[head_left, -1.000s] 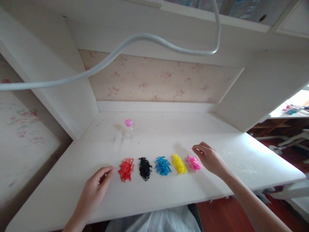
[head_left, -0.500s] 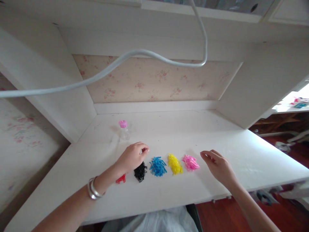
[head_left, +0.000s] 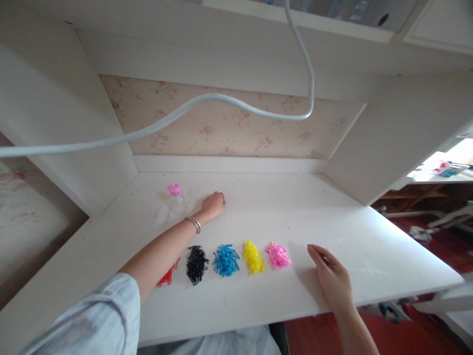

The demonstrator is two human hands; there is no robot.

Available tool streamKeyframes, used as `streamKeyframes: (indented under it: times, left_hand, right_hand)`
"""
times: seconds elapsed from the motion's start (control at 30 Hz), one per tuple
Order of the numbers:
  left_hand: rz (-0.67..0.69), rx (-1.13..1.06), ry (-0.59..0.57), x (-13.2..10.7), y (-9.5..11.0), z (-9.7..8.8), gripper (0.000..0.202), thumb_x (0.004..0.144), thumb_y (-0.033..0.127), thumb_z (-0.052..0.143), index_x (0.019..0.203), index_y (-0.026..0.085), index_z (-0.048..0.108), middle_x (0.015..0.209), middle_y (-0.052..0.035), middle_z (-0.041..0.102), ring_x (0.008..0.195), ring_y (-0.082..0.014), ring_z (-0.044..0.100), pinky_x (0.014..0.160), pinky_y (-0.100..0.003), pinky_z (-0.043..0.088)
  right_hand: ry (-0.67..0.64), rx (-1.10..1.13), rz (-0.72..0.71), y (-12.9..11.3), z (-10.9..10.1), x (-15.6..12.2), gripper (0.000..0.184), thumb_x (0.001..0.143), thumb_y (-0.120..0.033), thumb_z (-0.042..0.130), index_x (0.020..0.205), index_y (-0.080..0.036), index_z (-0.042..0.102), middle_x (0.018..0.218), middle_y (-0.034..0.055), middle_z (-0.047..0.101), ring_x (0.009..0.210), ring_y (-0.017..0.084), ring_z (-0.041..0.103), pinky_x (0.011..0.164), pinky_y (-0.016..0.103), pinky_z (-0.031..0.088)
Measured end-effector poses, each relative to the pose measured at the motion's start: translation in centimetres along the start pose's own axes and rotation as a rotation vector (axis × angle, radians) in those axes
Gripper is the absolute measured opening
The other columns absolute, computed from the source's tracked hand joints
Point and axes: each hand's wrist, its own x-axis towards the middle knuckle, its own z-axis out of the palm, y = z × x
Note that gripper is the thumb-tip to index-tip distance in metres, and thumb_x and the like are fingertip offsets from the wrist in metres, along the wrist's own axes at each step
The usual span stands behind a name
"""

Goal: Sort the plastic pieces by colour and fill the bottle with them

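Piles: five heaps of small bands on the counter [head_left: 229, 308]; the blue pile [head_left: 226, 260] sits in the middle.
Left of blue: one black pile [head_left: 197, 265], then one red pile [head_left: 168, 276], partly behind your left forearm [head_left: 158, 252].
Right of blue: one yellow pile [head_left: 253, 258], then one pink pile [head_left: 278, 255].
Bottle: one, pink-capped [head_left: 179, 201], beyond blue, leftward.
Hands: two; your left hand [head_left: 213, 204], beyond blue, curls, its grip unclear; your right hand [head_left: 334, 278], far right of blue, presses fingertips together.
Room: white counter, one cable [head_left: 218, 97], floral panel [head_left: 221, 134] behind blue.
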Motion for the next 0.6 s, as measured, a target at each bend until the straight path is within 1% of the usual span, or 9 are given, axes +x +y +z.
streamKeyframes:
  times: [0.13, 0.23, 0.3, 0.33, 0.4, 0.47, 0.53, 0.6]
  left_hand:
    - [0.032, 0.011, -0.009, 0.3, 0.0, 0.0, 0.03, 0.089, 0.032, 0.054, 0.115, 0.015, 0.055, 0.114, -0.0083, 0.057, 0.097, -0.0201, 0.059, 0.082, -0.041, 0.051]
    - [0.104, -0.01, -0.021, -0.2, 1.0, -0.3, 0.03, 0.089, 0.032, 0.054, 0.113, 0.015, 0.056, 0.113, -0.0083, 0.058, 0.097, -0.0199, 0.059, 0.082, -0.041, 0.05]
    - [0.187, -0.041, -0.036, -1.0, 2.4, -0.4, 0.026, 0.09, 0.032, 0.052, 0.108, 0.015, 0.059, 0.112, -0.0079, 0.059, 0.096, -0.0192, 0.059, 0.083, -0.04, 0.049]
    - [0.239, -0.062, -0.047, -1.6, 3.3, -0.5, 0.023, 0.091, 0.031, 0.05, 0.105, 0.016, 0.062, 0.111, -0.0072, 0.06, 0.095, -0.0185, 0.059, 0.084, -0.038, 0.049]
    - [0.352, -0.107, -0.076, -3.0, 5.3, -0.4, 0.022, 0.089, 0.031, 0.049, 0.097, 0.02, 0.067, 0.107, -0.0052, 0.063, 0.092, -0.0168, 0.06, 0.084, -0.031, 0.048]
    - [0.456, -0.146, -0.109, -4.6, 7.3, -0.1, 0.022, 0.086, 0.034, 0.052, 0.093, 0.024, 0.07, 0.104, -0.003, 0.065, 0.09, -0.016, 0.061, 0.082, -0.025, 0.047]
    - [0.536, -0.17, -0.134, -6.1, 9.0, 0.3, 0.022, 0.083, 0.035, 0.053, 0.092, 0.026, 0.072, 0.101, -0.0015, 0.066, 0.089, -0.0166, 0.062, 0.08, -0.024, 0.048]
    - [0.585, -0.178, -0.149, -7.2, 10.2, 0.9, 0.023, 0.082, 0.033, 0.052, 0.09, 0.027, 0.073, 0.099, -0.0016, 0.067, 0.088, -0.0181, 0.063, 0.077, -0.026, 0.048]
  right_hand:
    - [-0.004, -0.012, -0.033, 0.0, -0.1, -0.2, 0.037, 0.073, -0.049, 0.063, 0.093, -0.019, 0.07, 0.096, 0.0055, 0.068, 0.09, 0.021, 0.059, 0.08, 0.03, 0.042]
    - [0.001, -0.021, -0.038, -0.2, -0.1, -0.3, 0.037, 0.073, -0.049, 0.063, 0.092, -0.018, 0.07, 0.094, 0.0061, 0.069, 0.089, 0.021, 0.059, 0.08, 0.031, 0.042]
    - [0.004, -0.026, -0.036, -0.2, -0.1, -0.3, 0.037, 0.073, -0.049, 0.063, 0.092, -0.018, 0.07, 0.095, 0.0063, 0.069, 0.09, 0.021, 0.059, 0.081, 0.031, 0.042]
    - [0.01, -0.024, -0.035, -0.1, -0.1, -0.3, 0.037, 0.073, -0.049, 0.063, 0.092, -0.018, 0.07, 0.095, 0.0063, 0.069, 0.09, 0.022, 0.06, 0.081, 0.031, 0.042]
    - [0.018, -0.02, -0.033, 0.0, 0.0, -0.2, 0.038, 0.072, -0.049, 0.064, 0.092, -0.017, 0.07, 0.095, 0.0067, 0.069, 0.089, 0.022, 0.06, 0.08, 0.031, 0.043]
    - [0.019, -0.014, -0.037, 0.1, 0.0, -0.2, 0.04, 0.072, -0.05, 0.064, 0.093, -0.017, 0.07, 0.095, 0.0071, 0.069, 0.087, 0.022, 0.06, 0.079, 0.032, 0.043]
    - [0.013, -0.012, -0.039, 0.1, 0.0, -0.3, 0.04, 0.072, -0.05, 0.063, 0.093, -0.017, 0.07, 0.094, 0.007, 0.069, 0.087, 0.022, 0.06, 0.078, 0.032, 0.043]
    - [0.019, -0.013, -0.038, 0.1, 0.0, -0.3, 0.039, 0.072, -0.05, 0.063, 0.092, -0.018, 0.071, 0.094, 0.0068, 0.069, 0.087, 0.022, 0.06, 0.079, 0.032, 0.043]
